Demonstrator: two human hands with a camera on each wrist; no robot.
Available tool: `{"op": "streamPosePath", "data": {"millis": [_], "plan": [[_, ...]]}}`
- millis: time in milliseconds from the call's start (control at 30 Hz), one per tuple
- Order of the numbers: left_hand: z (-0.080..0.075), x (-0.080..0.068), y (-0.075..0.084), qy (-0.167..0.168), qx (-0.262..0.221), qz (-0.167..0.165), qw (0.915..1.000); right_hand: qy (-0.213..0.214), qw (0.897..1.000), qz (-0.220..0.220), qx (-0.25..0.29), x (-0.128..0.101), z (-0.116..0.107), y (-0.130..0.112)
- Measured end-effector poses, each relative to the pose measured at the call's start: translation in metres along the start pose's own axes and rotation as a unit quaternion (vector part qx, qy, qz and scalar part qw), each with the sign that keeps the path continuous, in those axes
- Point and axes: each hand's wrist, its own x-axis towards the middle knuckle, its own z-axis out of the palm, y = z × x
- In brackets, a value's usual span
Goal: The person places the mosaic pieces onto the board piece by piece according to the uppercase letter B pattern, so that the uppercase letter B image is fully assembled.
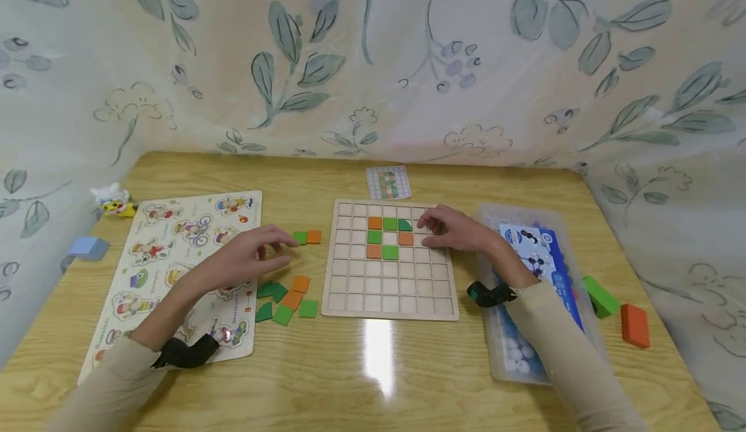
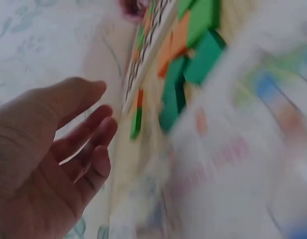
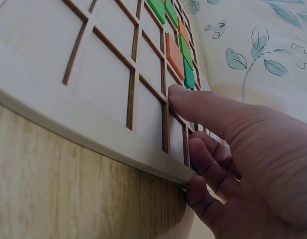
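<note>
A square wooden grid board (image 1: 390,286) lies mid-table, with several orange and green tiles set in its upper cells. My right hand (image 1: 451,228) rests at the board's right edge, thumb and fingers bent loosely with nothing between them. Nearest its thumb are an orange tile (image 3: 175,56) and a dark green tile with a rounded corner (image 1: 405,225). Over the picture puzzle board my left hand (image 1: 247,257) hovers, empty and loosely curved. Its fingertips come close to a green tile (image 1: 300,238) and an orange tile (image 1: 314,236) lying side by side.
Loose tiles (image 1: 283,315) lie between the puzzle board (image 1: 128,296) and the grid board. Behind the grid stands a small pattern card (image 1: 388,182). Under the right forearm is a plastic box (image 1: 501,361); green (image 1: 601,296) and red (image 1: 634,326) blocks lie beyond it.
</note>
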Motion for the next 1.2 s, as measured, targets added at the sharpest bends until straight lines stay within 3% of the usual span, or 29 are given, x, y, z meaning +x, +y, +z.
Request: {"op": "streamPosePath", "data": {"millis": [200, 367, 667, 800, 1000, 1200], "plan": [[-0.003, -0.038, -0.009, -0.024, 0.022, 0.035, 0.9989, -0.004, 1.000, -0.006, 0.001, 0.001, 0.000, -0.002], [0.003, -0.047, -0.012, -0.039, 0.017, 0.032, 0.9986, -0.004, 1.000, -0.010, 0.002, 0.002, 0.002, -0.001], [0.004, -0.050, -0.013, -0.036, 0.030, 0.018, 0.9987, -0.004, 1.000, -0.006, 0.002, 0.001, 0.001, -0.002], [0.002, -0.048, -0.013, -0.042, 0.029, 0.029, 0.9983, 0.003, 1.000, -0.001, -0.005, 0.001, -0.002, -0.001], [-0.002, -0.043, -0.011, -0.066, 0.007, 0.036, 0.9971, -0.001, 1.000, 0.013, -0.010, 0.001, -0.002, 0.000], [-0.002, -0.044, -0.011, -0.084, -0.009, 0.019, 0.9963, -0.001, 1.000, 0.006, 0.000, 0.000, 0.000, -0.002]]}}
